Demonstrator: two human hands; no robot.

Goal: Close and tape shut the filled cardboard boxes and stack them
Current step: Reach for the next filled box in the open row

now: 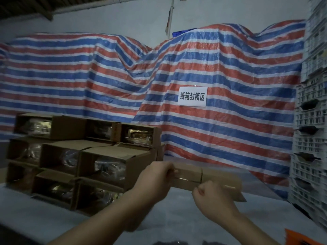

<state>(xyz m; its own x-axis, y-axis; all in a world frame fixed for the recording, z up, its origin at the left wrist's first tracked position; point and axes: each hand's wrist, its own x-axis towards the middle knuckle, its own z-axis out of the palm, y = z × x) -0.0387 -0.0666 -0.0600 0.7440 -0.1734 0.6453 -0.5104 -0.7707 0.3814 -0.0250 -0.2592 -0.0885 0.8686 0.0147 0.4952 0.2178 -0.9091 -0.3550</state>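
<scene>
My left hand (pixel 155 175) grips the box (pixel 203 179) end on the table (pixel 177 218), beside the stack (pixel 79 161). My right hand (pixel 210 197) is curled at its near edge, maybe pinching tape. A skewed pull could wrinkle the seal.

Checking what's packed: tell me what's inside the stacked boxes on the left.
Through the open ends of the stacked boxes, shiny clear plastic wrapping shows around dark contents. What the items are cannot be told; cardboard walls hide the rest.
</scene>
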